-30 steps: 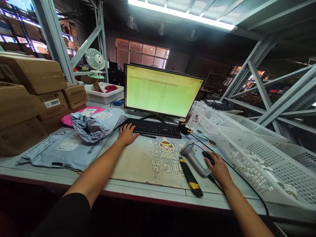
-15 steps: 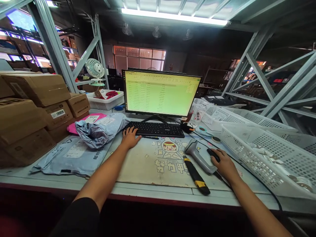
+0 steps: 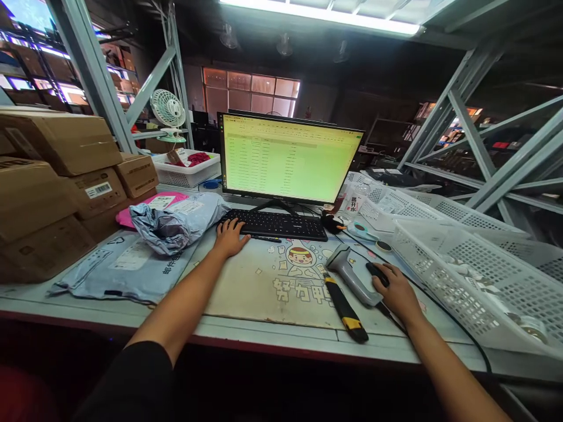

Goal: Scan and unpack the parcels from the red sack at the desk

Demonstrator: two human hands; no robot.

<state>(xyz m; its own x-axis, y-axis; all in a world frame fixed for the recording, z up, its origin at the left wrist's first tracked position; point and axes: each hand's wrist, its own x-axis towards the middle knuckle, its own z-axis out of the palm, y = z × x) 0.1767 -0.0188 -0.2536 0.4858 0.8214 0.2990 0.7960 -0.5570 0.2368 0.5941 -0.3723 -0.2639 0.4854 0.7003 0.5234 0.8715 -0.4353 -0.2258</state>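
Observation:
My left hand rests at the left end of a black keyboard, fingers spread flat over the keys. My right hand is curled over a black computer mouse on the desk mat. Just left of that hand lies a grey barcode scanner, and beside it a black-and-yellow utility knife. Behind the keyboard a monitor shows a pale green spreadsheet.
Cardboard boxes are stacked at the left, with grey and pink mailer bags in front. White mesh baskets fill the right side. A small fan and a basket stand at the back. Metal shelving frames surround the desk.
Only the head camera has shifted slightly; both hands stay on the keyboard and the mouse.

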